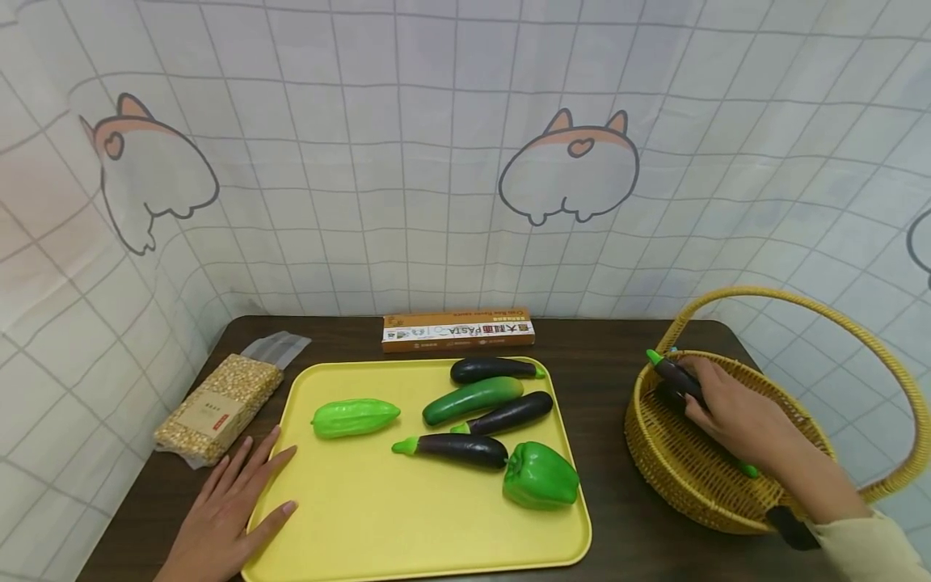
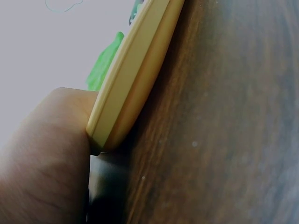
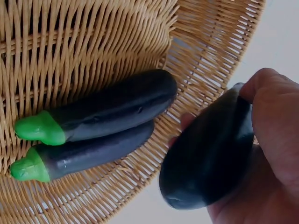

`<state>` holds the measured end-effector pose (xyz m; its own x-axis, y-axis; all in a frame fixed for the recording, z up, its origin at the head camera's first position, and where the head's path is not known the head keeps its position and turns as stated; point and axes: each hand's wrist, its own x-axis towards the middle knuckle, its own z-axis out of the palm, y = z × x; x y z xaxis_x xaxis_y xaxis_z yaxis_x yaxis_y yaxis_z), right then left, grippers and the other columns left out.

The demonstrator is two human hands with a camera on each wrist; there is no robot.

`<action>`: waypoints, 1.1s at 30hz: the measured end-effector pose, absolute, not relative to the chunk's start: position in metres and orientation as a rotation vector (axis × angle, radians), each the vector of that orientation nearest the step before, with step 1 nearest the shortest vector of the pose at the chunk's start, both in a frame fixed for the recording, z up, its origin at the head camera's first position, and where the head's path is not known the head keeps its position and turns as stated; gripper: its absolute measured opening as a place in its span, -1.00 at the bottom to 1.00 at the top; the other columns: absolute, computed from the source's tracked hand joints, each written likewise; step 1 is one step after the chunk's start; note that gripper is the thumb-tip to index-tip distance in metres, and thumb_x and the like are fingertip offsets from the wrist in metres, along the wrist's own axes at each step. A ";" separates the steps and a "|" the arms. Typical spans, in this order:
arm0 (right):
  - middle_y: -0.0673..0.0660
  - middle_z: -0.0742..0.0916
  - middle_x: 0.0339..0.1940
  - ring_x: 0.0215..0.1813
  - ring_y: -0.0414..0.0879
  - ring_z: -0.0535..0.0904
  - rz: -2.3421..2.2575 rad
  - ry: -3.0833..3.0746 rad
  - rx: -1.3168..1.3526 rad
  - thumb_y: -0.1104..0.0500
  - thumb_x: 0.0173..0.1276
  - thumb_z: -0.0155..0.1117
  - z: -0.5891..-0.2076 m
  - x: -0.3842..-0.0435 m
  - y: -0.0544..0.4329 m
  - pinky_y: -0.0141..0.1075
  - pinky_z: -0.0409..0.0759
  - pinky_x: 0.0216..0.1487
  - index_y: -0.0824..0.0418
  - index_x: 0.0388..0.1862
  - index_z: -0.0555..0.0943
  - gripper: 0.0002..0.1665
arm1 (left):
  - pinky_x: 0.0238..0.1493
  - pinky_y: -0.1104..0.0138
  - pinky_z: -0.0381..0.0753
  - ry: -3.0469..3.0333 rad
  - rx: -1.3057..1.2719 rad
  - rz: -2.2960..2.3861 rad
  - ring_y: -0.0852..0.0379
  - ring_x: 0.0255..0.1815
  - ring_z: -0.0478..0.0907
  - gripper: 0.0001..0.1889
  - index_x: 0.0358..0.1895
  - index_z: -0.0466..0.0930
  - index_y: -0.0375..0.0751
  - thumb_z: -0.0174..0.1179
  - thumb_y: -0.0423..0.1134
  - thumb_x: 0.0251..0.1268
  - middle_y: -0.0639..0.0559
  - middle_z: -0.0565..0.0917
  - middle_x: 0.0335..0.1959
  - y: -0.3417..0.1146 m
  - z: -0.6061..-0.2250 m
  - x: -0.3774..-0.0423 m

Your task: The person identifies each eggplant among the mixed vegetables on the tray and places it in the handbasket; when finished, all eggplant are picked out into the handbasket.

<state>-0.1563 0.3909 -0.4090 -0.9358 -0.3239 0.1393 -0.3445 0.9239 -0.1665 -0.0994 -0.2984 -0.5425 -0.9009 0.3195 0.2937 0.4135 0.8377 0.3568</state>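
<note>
My right hand [image 1: 742, 412] grips an eggplant [image 1: 678, 378] over the wicker basket [image 1: 655, 465]. In the right wrist view, thumb and fingers wrap that dark eggplant [image 3: 205, 149], while two more eggplants with green caps, an upper one [image 3: 117, 105] and a lower one [image 3: 100, 151], lie side by side in the basket. My left hand [image 1: 225, 517] rests at the left edge of the yellow tray [image 1: 364, 525], fingers straight and spread. On the tray are a light green pepper [image 1: 356, 418], a cucumber [image 1: 473, 400], three eggplants [image 1: 454, 449] and a green bell pepper [image 1: 541, 475].
A bag of corn kernels [image 1: 218, 404] lies left of the tray on the dark table [image 1: 604, 356]. Behind the tray stands a pasta box [image 1: 458, 330]. The basket's tall handle [image 1: 858, 323] arches over its right side. A patterned curtain [image 1: 436, 162] closes off the back.
</note>
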 end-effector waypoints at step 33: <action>0.29 0.61 -0.18 -0.27 0.13 0.62 0.315 -3.142 0.559 0.27 0.36 0.54 -0.425 -0.161 0.400 0.05 0.62 -0.32 0.34 0.14 0.38 -0.44 | 0.66 -0.01 -0.35 -2.821 -0.550 -0.600 -0.22 0.70 -0.07 -0.26 0.68 0.26 0.18 0.28 0.11 0.53 0.09 0.03 0.74 -0.298 -0.541 -0.099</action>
<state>-0.1611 0.4002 -0.4249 -0.9373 -0.3474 -0.0294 -0.3346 0.9201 -0.2037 -0.0990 -0.2983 -0.5406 -0.9096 0.3146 0.2713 0.3978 0.8478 0.3506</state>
